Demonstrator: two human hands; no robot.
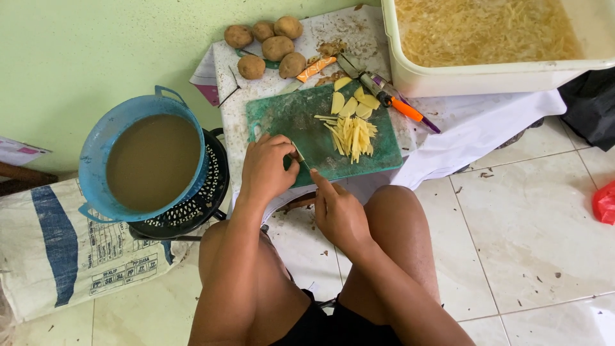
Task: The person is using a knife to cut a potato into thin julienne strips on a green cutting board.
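My left hand [266, 170] is curled over the near left corner of a green cutting board [288, 115], fingertips pressed on a small pale potato piece that is mostly hidden. My right hand [339, 214] grips a thin knife [301, 156], index finger stretched along its back, with the blade edge-on right next to my left fingertips. A pile of cut potato strips [352, 136] lies mid-board, and potato slices [351, 102] lie at its far edge.
Whole potatoes [269, 41], an orange peeler [316, 68] and an orange-handled knife [392, 101] lie past the board. A white tub [487, 77] of strips in water stands at back right. A blue bucket [96, 154] of brown water sits on a black basket [205, 195], left. My knees are below.
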